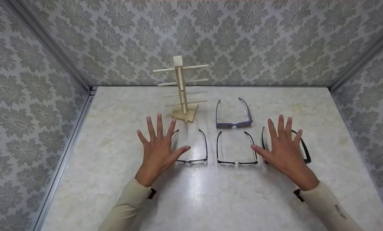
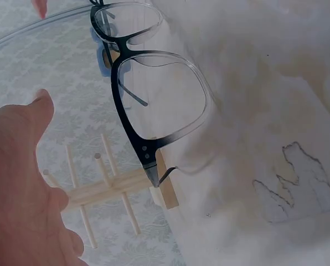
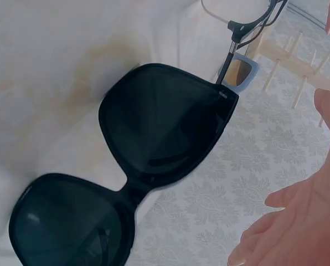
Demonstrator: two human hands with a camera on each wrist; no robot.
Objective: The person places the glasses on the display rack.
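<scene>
Both hands are spread with straight fingers and hold nothing. My left hand (image 1: 159, 149) is over the left side of a pair of eyeglasses (image 1: 206, 146), partly covering it; the left wrist view shows its dark upper rim and clear lower rim (image 2: 118, 88). My right hand (image 1: 282, 150) overlaps a pair of black sunglasses (image 1: 307, 155) and hides much of them; their dark lenses (image 3: 159, 122) fill the right wrist view. Its thumb tip overlaps the right temple of a second pair of eyeglasses (image 1: 223, 162). Behind these lies a pair of blue-framed sunglasses (image 1: 233, 124).
A wooden stand (image 1: 179, 77) with several crossbars and a flat base (image 1: 191, 115) rises at the back, left of the blue sunglasses. The pale marbled table (image 1: 114, 112) meets patterned walls (image 1: 236, 38) at the back and both sides. All the eyewear has its temples unfolded.
</scene>
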